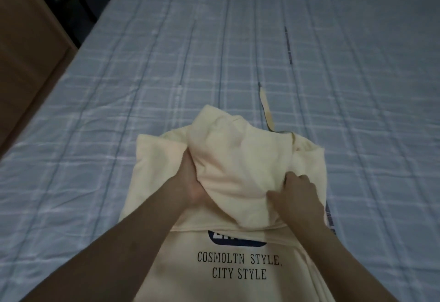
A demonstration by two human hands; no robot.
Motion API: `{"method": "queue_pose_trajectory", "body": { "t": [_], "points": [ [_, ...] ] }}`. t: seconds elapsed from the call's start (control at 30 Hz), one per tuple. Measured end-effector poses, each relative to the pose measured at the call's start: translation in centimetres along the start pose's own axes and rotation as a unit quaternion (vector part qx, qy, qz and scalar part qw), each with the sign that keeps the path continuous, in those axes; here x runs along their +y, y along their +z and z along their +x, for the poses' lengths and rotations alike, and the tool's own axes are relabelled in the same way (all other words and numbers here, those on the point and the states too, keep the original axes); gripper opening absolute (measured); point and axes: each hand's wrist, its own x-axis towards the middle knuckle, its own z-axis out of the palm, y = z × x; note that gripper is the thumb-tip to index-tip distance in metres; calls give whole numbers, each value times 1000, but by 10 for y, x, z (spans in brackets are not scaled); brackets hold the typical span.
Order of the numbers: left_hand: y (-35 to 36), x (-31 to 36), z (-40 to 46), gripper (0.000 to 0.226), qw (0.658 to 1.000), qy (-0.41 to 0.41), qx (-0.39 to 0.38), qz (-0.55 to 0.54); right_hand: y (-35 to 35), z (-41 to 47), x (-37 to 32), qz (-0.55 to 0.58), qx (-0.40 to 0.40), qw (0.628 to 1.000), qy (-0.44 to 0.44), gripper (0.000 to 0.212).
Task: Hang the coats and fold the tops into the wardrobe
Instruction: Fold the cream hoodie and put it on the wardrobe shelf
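A: What takes up most of the view?

B: A bed (238,51) under a pale blue checked sheet, running away beyond both hands and out to either side of them. Past the left hand, off at the far left edge, stands a brown wooden panel (28,47); I cannot tell what piece of furniture it belongs to.

A: And the top?

B: A cream hooded top (238,266) lies flat on the bed, directly under both hands and reaching back toward the person. Below the wrists it carries printed words, "COSMOLTN STYLE, CITY STYLE", with a dark blue patch (238,239) just above them, half covered by cloth.

A: What is bunched up between the hands?

B: The hood (238,156), folded down onto the body of the top. It sits between the two hands and rises just beyond their fingers.

A: How are the hands set?

B: The left hand (190,182) has its fingers curled closed on the left edge of the hood, cloth gripped in the palm. The right hand (297,194) lies on the right side of the hood with fingers bent and pressing into the fabric; whether they pinch any cloth I cannot tell.

A: Anything smaller?

B: A cream drawstring (267,111) trails out beyond the right fingers, lying on the sheet.
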Motion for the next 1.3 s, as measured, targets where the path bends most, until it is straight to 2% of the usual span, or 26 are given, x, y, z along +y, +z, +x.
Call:
{"method": "queue_pose_trajectory", "body": {
  "t": [0.03,0.1,0.17,0.2,0.27,0.33,0.4,0.43,0.5,0.57,0.67,0.7,0.77,0.83,0.87,0.9,0.97,1.0,1.03,1.07,1.13,1.23,1.3],
  "points": [
    [-3,3,0,38,1000,3,15,-13,-3,3,2,35,32,998,-31,23],
    [-8,9,-4,40,999,6,23,-29,-11,7,3,130,75,986,-71,16],
    [-12,15,-1,44,999,28,4,-33,-19,9,1,276,62,958,-46,6],
    [-11,19,-3,49,998,52,-11,-45,-22,8,-1,377,25,926,-9,7],
    [-11,29,-1,53,990,106,-35,-82,-24,6,-4,565,-55,820,77,19],
    [-11,38,3,44,988,129,-24,-77,-29,7,-3,666,-120,727,115,30],
    [-12,48,5,26,988,141,-24,-52,-39,8,-5,698,-206,673,131,34],
    [-13,53,5,28,988,140,-31,-48,-42,10,-5,684,-248,671,143,34],
    [-17,60,2,51,989,115,-76,-45,-43,16,-4,608,-307,714,161,47],
    [-18,64,-3,56,994,80,-80,-13,-40,23,1,534,-353,754,150,57],
    [-19,64,-10,34,987,47,-38,148,-37,33,11,553,-328,755,131,52],
    [-20,63,-12,28,982,22,-51,180,-36,35,14,575,-307,747,132,50],
    [-27,63,-20,31,971,-6,-105,213,-35,37,21,592,-294,740,129,50],
    [-31,65,-30,44,966,1,-153,210,-35,35,25,567,-297,761,106,58],
    [-31,65,-34,55,967,30,-141,212,-36,34,27,555,-295,772,95,60],
    [-32,65,-36,60,970,67,-95,215,-38,33,30,548,-284,783,84,59],
    [-38,60,-38,54,962,141,42,232,-41,30,33,519,-214,824,80,58],
    [-45,55,-38,48,937,190,101,276,-40,29,33,482,-166,856,81,57],
    [-52,46,-39,41,894,241,138,352,-38,28,32,430,-117,892,79,56],
    [-61,34,-39,37,835,282,159,444,-34,27,30,370,-79,923,69,55],
    [-79,4,-32,36,729,301,179,589,-26,25,24,252,-53,966,38,56],
    [-89,-27,-25,29,611,276,199,715,-20,23,17,127,-108,985,53,69],
    [-92,-32,-31,28,576,372,213,696,-28,18,18,47,-96,992,64,81]
  ]
}}
